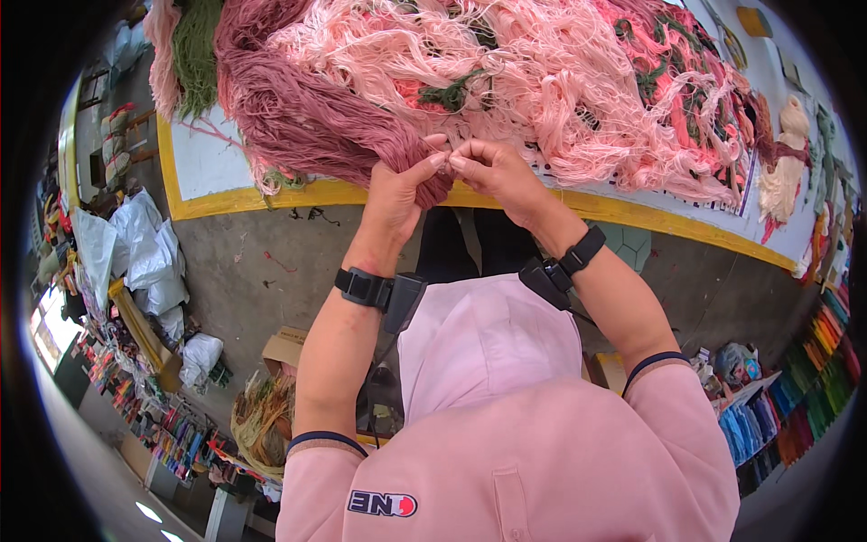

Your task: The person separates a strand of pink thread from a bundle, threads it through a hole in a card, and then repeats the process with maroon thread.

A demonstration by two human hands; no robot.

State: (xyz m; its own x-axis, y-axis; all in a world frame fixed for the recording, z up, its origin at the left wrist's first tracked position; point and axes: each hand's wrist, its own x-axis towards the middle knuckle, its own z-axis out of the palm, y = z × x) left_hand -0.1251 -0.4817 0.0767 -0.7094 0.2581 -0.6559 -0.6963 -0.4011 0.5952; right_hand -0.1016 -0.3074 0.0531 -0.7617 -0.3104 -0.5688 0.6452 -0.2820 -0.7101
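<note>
A thick hank of mauve yarn (312, 113) trails from the far left of the table down to its near edge. My left hand (395, 197) is closed around the near end of this hank, thumb pointing right. Close beside it, my right hand (508, 177) is pinched, thumb against fingers, almost touching the left fingertips. Whatever lies in that pinch is too small to make out. Just beyond both hands spreads a tangled heap of pale pink yarn (560, 63), with dark green ties (449, 93) among its strands.
The white table has a yellow edge (217, 200). Green yarn (196, 59) hangs at the far left, cream yarn (793, 126) lies at the right. White plastic bags (144, 244), a cardboard box (283, 350) and a tan yarn bundle (262, 420) are on the left side. Coloured hanks (817, 361) line the right.
</note>
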